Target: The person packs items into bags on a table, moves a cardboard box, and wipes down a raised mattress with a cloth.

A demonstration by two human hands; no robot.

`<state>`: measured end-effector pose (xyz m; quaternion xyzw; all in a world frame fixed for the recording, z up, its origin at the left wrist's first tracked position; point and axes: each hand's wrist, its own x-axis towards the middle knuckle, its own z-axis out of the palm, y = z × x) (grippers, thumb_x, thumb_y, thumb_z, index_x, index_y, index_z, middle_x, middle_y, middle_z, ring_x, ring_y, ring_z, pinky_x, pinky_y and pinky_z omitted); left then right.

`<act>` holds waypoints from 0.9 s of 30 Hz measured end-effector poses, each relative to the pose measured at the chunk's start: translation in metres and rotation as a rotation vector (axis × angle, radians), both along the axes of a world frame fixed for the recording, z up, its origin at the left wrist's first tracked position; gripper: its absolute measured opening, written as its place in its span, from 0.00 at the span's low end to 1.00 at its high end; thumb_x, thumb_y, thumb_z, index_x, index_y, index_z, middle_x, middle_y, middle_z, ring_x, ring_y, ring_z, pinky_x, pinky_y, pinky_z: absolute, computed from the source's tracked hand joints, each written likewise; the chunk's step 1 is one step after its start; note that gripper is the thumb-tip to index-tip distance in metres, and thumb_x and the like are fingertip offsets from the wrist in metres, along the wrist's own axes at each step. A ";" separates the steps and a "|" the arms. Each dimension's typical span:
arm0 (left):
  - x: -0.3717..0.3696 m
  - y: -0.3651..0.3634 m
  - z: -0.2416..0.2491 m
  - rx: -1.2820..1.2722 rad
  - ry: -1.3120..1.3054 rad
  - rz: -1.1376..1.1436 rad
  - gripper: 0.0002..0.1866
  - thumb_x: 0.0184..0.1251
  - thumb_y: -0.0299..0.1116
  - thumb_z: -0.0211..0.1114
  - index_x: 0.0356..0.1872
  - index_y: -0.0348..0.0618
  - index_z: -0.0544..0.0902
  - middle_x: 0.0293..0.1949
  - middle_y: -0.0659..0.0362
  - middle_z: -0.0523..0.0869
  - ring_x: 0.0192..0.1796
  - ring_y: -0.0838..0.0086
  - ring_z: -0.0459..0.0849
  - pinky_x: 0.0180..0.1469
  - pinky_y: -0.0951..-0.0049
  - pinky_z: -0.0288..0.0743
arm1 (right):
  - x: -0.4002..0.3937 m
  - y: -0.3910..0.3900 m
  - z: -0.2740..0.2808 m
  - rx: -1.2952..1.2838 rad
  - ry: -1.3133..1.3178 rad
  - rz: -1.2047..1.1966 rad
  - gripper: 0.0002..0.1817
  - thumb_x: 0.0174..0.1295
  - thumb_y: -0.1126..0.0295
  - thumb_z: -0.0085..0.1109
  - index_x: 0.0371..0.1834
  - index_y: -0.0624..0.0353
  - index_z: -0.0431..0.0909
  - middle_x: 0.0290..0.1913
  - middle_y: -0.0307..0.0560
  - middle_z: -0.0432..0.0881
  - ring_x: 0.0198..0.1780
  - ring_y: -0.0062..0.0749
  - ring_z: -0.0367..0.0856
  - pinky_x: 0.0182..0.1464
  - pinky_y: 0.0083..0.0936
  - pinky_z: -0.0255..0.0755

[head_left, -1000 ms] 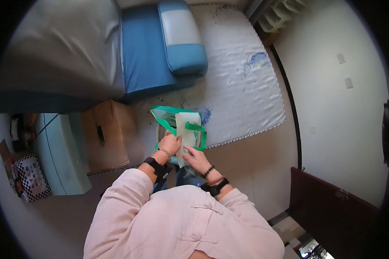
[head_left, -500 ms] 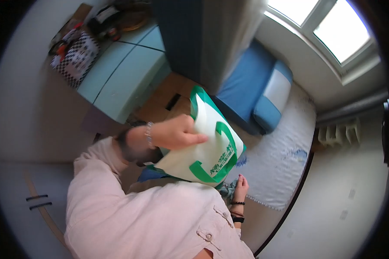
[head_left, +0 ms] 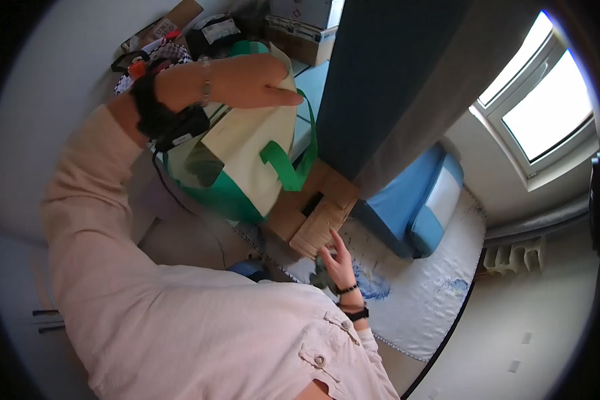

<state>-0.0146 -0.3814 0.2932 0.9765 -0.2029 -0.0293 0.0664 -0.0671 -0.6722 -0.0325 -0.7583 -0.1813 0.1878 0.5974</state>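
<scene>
My left hand, raised at the upper left, is closed on the top edge of a white and green shopping bag. The bag hangs tilted, its opening turned toward me and a green handle drooping from its side. A flat cream panel shows at the mouth; the rest of the inside is mostly hidden. Lower and to the right, my right hand has its thumb and index finger stretched out. A crumpled grey-green cloth lies against its palm side, the lower fingers curled at it.
A brown cardboard box is on the floor beyond my right hand. Behind it are a blue cushioned seat and a pale patterned mat. A dark curtain hangs nearby. Boxes and a checkered bag crowd the light-green cabinet.
The bag has been lifted up and to the left in my left hand, its mouth turning toward me. My right hand has moved left and up, its fingers spreading. The view has shifted.
</scene>
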 end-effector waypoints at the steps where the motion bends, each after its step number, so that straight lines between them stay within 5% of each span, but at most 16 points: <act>1: 0.013 0.015 -0.007 -0.009 -0.012 0.001 0.27 0.60 0.50 0.54 0.16 0.30 0.73 0.16 0.48 0.74 0.19 0.62 0.74 0.24 0.65 0.67 | 0.013 0.028 0.012 -0.033 -0.094 0.037 0.35 0.53 0.64 0.59 0.62 0.62 0.56 0.40 0.47 0.76 0.39 0.30 0.75 0.41 0.23 0.69; 5: 0.067 0.075 -0.016 0.145 -0.083 0.092 0.26 0.59 0.50 0.53 0.21 0.31 0.77 0.20 0.45 0.76 0.25 0.56 0.77 0.30 0.63 0.70 | 0.064 0.156 0.014 -0.089 -0.527 0.145 0.47 0.48 0.60 0.64 0.66 0.62 0.44 0.54 0.54 0.67 0.56 0.41 0.65 0.57 0.27 0.58; 9: 0.103 0.102 -0.022 0.119 -0.120 -0.062 0.24 0.59 0.48 0.52 0.27 0.31 0.78 0.26 0.45 0.79 0.31 0.53 0.79 0.34 0.61 0.72 | 0.083 0.251 0.027 -0.084 -0.325 0.130 0.50 0.44 0.57 0.66 0.65 0.65 0.44 0.57 0.56 0.64 0.56 0.45 0.66 0.55 0.29 0.60; 10: 0.110 0.102 -0.024 0.089 -0.169 -0.155 0.28 0.61 0.48 0.52 0.16 0.28 0.74 0.17 0.44 0.74 0.21 0.55 0.76 0.26 0.61 0.70 | 0.085 0.265 0.034 -0.043 -0.302 0.121 0.55 0.44 0.56 0.66 0.65 0.64 0.35 0.56 0.60 0.65 0.55 0.49 0.67 0.52 0.31 0.64; 11: 0.114 0.102 -0.022 0.073 -0.146 -0.184 0.27 0.61 0.49 0.51 0.19 0.28 0.75 0.17 0.46 0.75 0.20 0.55 0.75 0.26 0.62 0.70 | 0.086 0.276 0.039 -0.002 -0.277 0.113 0.60 0.43 0.54 0.66 0.65 0.64 0.27 0.55 0.64 0.67 0.54 0.52 0.69 0.50 0.34 0.67; 13: 0.115 0.106 -0.008 0.116 0.075 -0.092 0.26 0.63 0.50 0.48 0.22 0.32 0.77 0.21 0.50 0.77 0.25 0.63 0.76 0.31 0.64 0.71 | 0.085 0.294 0.037 0.018 -0.249 0.063 0.59 0.43 0.55 0.66 0.65 0.65 0.28 0.52 0.65 0.69 0.49 0.54 0.72 0.46 0.34 0.69; 15: 0.110 0.154 -0.002 -0.197 -0.051 -0.342 0.28 0.65 0.50 0.46 0.20 0.30 0.75 0.18 0.53 0.74 0.21 0.69 0.71 0.27 0.69 0.69 | 0.080 0.301 0.040 -0.069 -0.200 -0.040 0.57 0.44 0.56 0.65 0.65 0.66 0.31 0.49 0.64 0.72 0.47 0.54 0.73 0.44 0.34 0.69; 16: 0.079 0.173 0.030 -0.352 0.045 -0.338 0.17 0.66 0.39 0.48 0.32 0.34 0.77 0.26 0.50 0.78 0.32 0.69 0.78 0.37 0.73 0.72 | 0.078 0.303 0.037 -0.076 -0.192 -0.029 0.57 0.44 0.56 0.65 0.65 0.66 0.31 0.49 0.64 0.72 0.47 0.54 0.73 0.44 0.34 0.69; 17: 0.057 0.199 0.018 -0.357 0.047 -0.327 0.17 0.66 0.39 0.48 0.32 0.34 0.77 0.26 0.50 0.78 0.32 0.69 0.78 0.37 0.73 0.72 | 0.080 0.305 0.030 -0.049 -0.161 -0.052 0.54 0.44 0.57 0.65 0.64 0.66 0.34 0.48 0.64 0.72 0.46 0.54 0.74 0.43 0.34 0.70; 19: 0.011 0.263 -0.017 -0.505 -0.748 -0.068 0.19 0.54 0.36 0.63 0.45 0.37 0.74 0.40 0.52 0.78 0.42 0.71 0.77 0.45 0.77 0.71 | 0.082 0.305 0.012 -0.015 -0.124 -0.082 0.52 0.45 0.58 0.65 0.64 0.67 0.37 0.46 0.63 0.73 0.45 0.54 0.74 0.43 0.35 0.70; 21: 0.001 0.317 -0.129 -0.928 -0.355 0.180 0.34 0.47 0.35 0.69 0.56 0.39 0.65 0.54 0.51 0.70 0.56 0.65 0.69 0.59 0.70 0.60 | 0.087 0.307 -0.009 -0.069 -0.117 -0.034 0.47 0.47 0.59 0.63 0.62 0.68 0.41 0.44 0.64 0.74 0.45 0.55 0.74 0.42 0.35 0.69; 22: -0.012 0.303 -0.179 -0.571 -0.331 0.324 0.45 0.42 0.38 0.72 0.61 0.36 0.56 0.60 0.51 0.63 0.62 0.65 0.60 0.64 0.68 0.50 | 0.088 0.306 -0.021 -0.067 -0.116 -0.007 0.45 0.47 0.59 0.62 0.61 0.67 0.44 0.45 0.64 0.73 0.46 0.54 0.74 0.43 0.34 0.69; 24: -0.023 0.237 -0.199 -0.871 0.092 0.431 0.52 0.39 0.37 0.74 0.64 0.39 0.48 0.62 0.50 0.58 0.64 0.64 0.56 0.64 0.67 0.51 | 0.092 0.307 -0.041 -0.042 -0.118 0.002 0.39 0.49 0.61 0.61 0.60 0.64 0.50 0.47 0.63 0.72 0.48 0.53 0.73 0.44 0.32 0.69; 26: 0.001 0.221 -0.307 -1.232 0.169 0.439 0.54 0.38 0.35 0.75 0.65 0.40 0.47 0.62 0.50 0.58 0.64 0.66 0.56 0.63 0.66 0.53 | 0.103 0.310 -0.053 0.009 -0.264 -0.032 0.30 0.53 0.64 0.56 0.58 0.61 0.57 0.50 0.57 0.70 0.49 0.47 0.71 0.47 0.30 0.66; 27: 0.016 0.226 -0.303 -1.235 0.160 0.428 0.54 0.38 0.35 0.75 0.65 0.40 0.47 0.62 0.50 0.58 0.64 0.66 0.56 0.63 0.66 0.53 | 0.115 0.321 -0.048 0.009 -0.277 -0.035 0.30 0.53 0.64 0.56 0.58 0.61 0.57 0.50 0.57 0.70 0.49 0.47 0.71 0.47 0.30 0.66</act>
